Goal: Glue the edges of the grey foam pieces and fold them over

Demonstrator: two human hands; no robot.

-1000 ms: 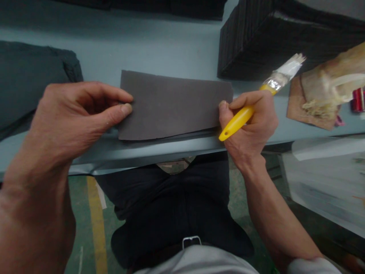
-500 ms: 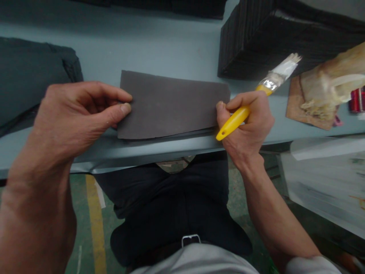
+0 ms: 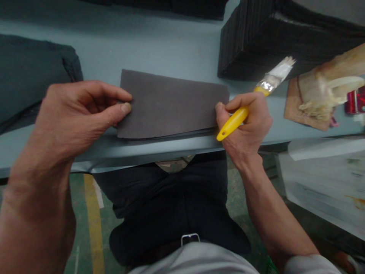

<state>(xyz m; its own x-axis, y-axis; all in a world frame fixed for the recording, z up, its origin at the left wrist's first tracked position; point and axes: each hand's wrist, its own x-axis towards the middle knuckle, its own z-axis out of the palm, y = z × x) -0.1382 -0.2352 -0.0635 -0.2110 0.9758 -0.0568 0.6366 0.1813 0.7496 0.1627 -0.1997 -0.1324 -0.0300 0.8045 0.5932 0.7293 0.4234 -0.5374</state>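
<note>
A dark grey rectangular sheet of foam or rubber [image 3: 171, 104] lies on the table's front edge, with thin layers showing under its lower side. My left hand [image 3: 76, 114] pinches its left edge between thumb and fingers. My right hand [image 3: 245, 129] grips a flat paintbrush [image 3: 234, 122] by its yellow plastic handle, and its fingertip rests on the sheet's right edge. The brush's pale, gummed bristles [image 3: 278, 74] point up and to the right, clear of the sheet.
The pale blue-grey table [image 3: 156, 42] carries a stack of black sheets [image 3: 256, 49] at the back right and a dark pad [image 3: 31, 72] at the left. A brown board [image 3: 296, 102] holds a glue-crusted bag [image 3: 322, 95], with a red object [image 3: 355, 101] beyond it.
My right hand and the brush sit slightly further left, and the view has shifted a little. Both hands keep the same hold on the sheet.
</note>
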